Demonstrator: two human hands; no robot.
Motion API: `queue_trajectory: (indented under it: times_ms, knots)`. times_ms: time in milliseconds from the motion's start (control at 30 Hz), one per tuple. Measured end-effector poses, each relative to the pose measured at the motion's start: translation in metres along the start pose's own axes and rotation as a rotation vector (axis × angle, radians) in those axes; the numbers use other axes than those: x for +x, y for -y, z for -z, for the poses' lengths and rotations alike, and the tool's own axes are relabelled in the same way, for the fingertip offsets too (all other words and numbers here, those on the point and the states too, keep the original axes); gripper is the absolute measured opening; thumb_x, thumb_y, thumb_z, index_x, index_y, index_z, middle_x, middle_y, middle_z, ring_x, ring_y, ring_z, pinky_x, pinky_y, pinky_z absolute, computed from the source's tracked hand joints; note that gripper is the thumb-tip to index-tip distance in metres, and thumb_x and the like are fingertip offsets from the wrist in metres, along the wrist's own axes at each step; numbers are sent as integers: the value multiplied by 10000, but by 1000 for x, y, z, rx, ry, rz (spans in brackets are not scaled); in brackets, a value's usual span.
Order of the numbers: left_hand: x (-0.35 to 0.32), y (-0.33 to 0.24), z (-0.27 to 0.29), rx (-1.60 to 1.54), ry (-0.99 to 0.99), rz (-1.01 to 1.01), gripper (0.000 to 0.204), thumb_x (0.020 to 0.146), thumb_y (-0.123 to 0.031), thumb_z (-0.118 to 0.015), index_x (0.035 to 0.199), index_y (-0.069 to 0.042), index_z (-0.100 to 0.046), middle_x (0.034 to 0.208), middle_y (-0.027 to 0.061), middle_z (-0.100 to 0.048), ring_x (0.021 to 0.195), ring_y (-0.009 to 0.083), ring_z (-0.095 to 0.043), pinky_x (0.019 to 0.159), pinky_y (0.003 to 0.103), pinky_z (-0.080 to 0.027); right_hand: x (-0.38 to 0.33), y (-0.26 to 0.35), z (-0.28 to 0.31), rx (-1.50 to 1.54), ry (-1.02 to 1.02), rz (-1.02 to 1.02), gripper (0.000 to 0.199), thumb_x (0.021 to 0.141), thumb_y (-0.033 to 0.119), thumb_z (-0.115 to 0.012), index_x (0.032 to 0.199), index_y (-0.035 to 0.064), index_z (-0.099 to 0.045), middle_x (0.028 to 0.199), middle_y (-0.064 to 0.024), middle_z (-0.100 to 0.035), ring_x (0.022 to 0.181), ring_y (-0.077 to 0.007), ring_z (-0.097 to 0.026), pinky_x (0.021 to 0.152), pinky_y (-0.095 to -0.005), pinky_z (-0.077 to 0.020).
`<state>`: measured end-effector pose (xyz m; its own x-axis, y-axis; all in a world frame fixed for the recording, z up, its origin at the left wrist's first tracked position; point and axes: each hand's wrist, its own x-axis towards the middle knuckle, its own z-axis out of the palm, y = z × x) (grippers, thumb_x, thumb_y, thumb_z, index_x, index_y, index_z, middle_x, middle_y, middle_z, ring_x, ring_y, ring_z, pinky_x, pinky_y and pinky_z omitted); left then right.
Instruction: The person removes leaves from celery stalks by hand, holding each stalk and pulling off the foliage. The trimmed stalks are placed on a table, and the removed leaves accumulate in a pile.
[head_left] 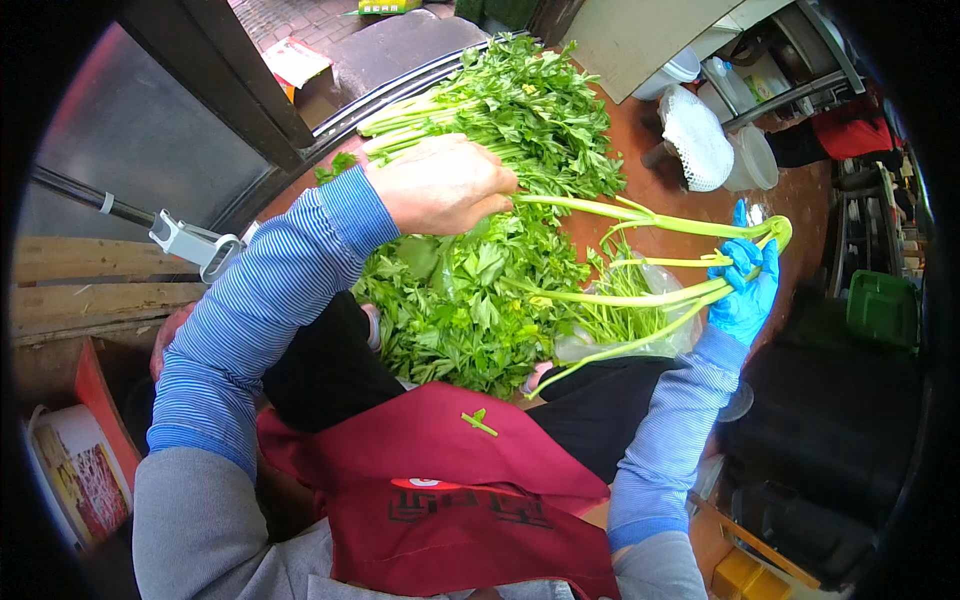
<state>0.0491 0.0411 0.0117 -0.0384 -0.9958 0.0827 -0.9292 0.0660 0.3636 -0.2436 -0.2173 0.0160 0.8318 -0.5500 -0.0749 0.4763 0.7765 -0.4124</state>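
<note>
The held celery (640,214) runs across the view from about 12 o'clock to 3 o'clock, above the leafy heap (450,310) in the middle. The gloved right hand (745,287), at 3 o'clock, has its blue fingers wrapped round the stalks near their joined base, probably because that end keeps the bunch together while the stems fan out. The bare left hand (445,183), just short of 12 o'clock, pinches the far end of the top stalk between its fingers, which seems to draw that stalk apart from its neighbours. Only one hand wears a glove (perhaps the bare one needs the finer touch). The bundled celery (540,110) toward 12 o'clock lies with pale stems at 11 and leaves at 1, presumably so that it stays in order within reach. A cut piece (480,424) rests on the red apron (450,450) at 6 o'clock.

The left hand's back hides the very tip it grips, so whether leaves remain there cannot be told. The clear bag (665,345) near 4 o'clock is partly covered by stalks, and the dark area beyond it is hard to read.
</note>
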Motion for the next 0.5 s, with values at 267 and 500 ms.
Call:
queue_trajectory:
  times_ms: [267, 500]
  knots:
    - [5, 53, 5, -1186, -940, 451, 235, 858, -237, -483, 734, -50, -557, 702, 56, -539, 619, 178, -520, 623, 345, -446, 4, 14, 16, -40, 44, 135, 533, 891, 268, -480, 1301, -28, -310, 625, 26, -410, 491, -61, -346, 372, -184, -318]
    - [-36, 79, 5, -608, 138, 588, 396, 799, -300, -592, 1078, -18, -591, 893, 143, -626, 706, 136, -617, 662, 273, -501, -19, 33, 9, -49, -6, 302, 539, 891, 266, -488, 1314, -15, -306, 665, 10, -417, 568, -75, -377, 378, -190, -310]
